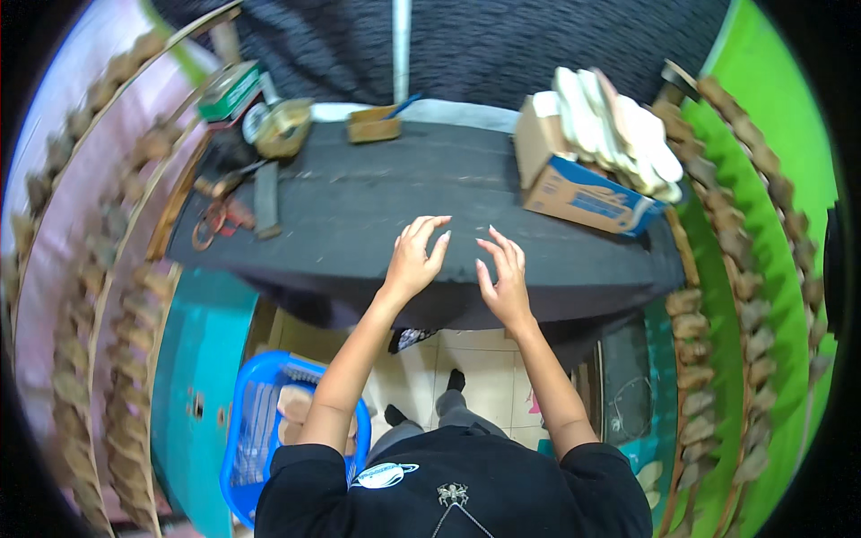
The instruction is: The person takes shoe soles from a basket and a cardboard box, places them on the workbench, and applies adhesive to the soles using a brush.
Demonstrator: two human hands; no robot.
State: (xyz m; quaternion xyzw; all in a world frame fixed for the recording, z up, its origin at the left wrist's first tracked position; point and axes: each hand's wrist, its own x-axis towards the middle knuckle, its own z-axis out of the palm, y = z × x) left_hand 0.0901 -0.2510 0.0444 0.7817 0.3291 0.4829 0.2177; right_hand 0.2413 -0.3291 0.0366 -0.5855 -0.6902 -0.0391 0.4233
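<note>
My left hand (415, 257) hovers over the front part of a table covered in dark cloth (359, 206), its fingers apart and nothing in them. Beside it, a short gap to the right, my right hand (506, 278) is likewise empty, with thumb and fingers spread. Both palms partly face each other. Nearest to my right hand is a cardboard box (574, 199) with blue printing at the table's right end. Pale, sole-shaped pieces (614, 125) stand upright in it and stick out over its top.
Scissors (212, 222) and a grey flat bar (266, 199) lie at the table's left. Behind them are a green box (229, 91), a yellowish container (284, 128) and a small tan tray (372, 125). A blue basket (235, 448) stands below left. Racks of brown foot-shaped forms (691, 359) flank both sides.
</note>
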